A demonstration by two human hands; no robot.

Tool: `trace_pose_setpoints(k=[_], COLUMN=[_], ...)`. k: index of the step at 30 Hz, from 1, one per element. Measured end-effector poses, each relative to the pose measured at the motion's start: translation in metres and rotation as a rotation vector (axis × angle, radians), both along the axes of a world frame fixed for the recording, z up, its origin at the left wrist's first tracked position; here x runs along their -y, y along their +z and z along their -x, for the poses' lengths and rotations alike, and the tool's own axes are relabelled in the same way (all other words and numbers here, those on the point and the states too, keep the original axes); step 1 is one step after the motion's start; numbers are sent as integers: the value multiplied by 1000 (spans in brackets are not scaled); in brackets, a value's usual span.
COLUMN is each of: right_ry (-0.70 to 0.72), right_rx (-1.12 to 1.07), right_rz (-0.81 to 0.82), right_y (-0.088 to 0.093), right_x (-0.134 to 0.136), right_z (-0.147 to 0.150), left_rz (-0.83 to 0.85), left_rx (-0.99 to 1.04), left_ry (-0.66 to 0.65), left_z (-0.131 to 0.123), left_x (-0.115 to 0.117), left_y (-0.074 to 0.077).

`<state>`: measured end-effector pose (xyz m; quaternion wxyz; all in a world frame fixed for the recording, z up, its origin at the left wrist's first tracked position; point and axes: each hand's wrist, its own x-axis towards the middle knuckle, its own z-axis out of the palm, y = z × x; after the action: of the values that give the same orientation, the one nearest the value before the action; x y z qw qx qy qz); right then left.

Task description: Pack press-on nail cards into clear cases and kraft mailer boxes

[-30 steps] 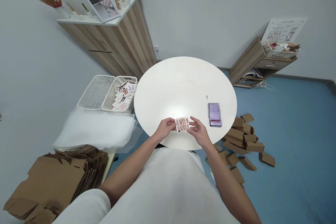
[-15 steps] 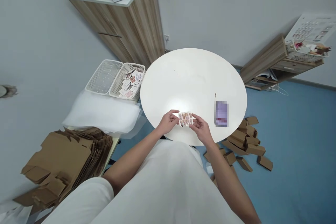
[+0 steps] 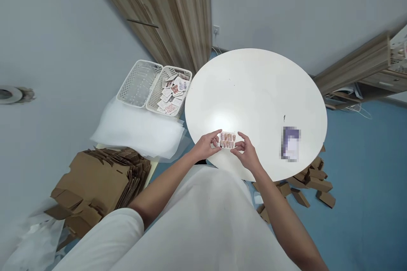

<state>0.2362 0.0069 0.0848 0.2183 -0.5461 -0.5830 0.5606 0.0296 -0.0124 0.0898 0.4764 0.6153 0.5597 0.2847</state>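
Between my two hands is a small clear pack of press-on nails (image 3: 227,140), with the nails in two rows in pinkish, glittery tones. My left hand (image 3: 206,145) grips its left edge, thumb below and fingers bent along the side. The right edge is held by my right hand (image 3: 246,152), its index finger raised near the upper corner and its thumb at the lower one. The pack is over the near part of the white oval table (image 3: 254,89). To the right on the tabletop lies a pixelated purple and white item (image 3: 290,144).
Left of the table stand a white basket of small printed cards (image 3: 170,93) and a basket of clear plastic pieces (image 3: 139,82). White foam sheets (image 3: 140,129) and flattened cardboard boxes (image 3: 98,178) lie nearer me. Small brown boxes (image 3: 318,180) litter the floor at right.
My view has turned, so the table and baskets appear farther right. Both hands still hold the nail pack, which is now slightly closer to the table's left side.
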Motion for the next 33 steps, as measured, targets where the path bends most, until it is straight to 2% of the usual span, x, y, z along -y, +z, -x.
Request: trace_pose_setpoints(k=[3, 6, 10, 15, 19, 25, 29, 33], right_ry=[90, 127, 159, 230, 282, 309, 301, 296], right_rx=[79, 148, 214, 369, 530, 673, 711, 733], right_rz=[-47, -76, -85, -194, -322, -351, -349, -339], right_y=[-3, -11, -29, -58, -75, -87, -89, -87], right_x=[-11, -24, -40, -56, -64, -71, -73, -73], right_z=[26, 57, 96, 130, 147, 160, 162, 164], left_rz=[6, 35, 76, 36, 56, 86, 75, 43], left_rx=[-48, -97, -149, -236, -312, -380, -423, -551], left_ry=[-10, 47, 117, 90, 81, 39, -4, -75], left_z=[25, 49, 81, 110, 120, 127, 130, 131], left_x=[-7, -17, -30, -45, -55, -61, -63, -64], left_y=[-6, -16, -35, -63, -80, -95, -99, -95])
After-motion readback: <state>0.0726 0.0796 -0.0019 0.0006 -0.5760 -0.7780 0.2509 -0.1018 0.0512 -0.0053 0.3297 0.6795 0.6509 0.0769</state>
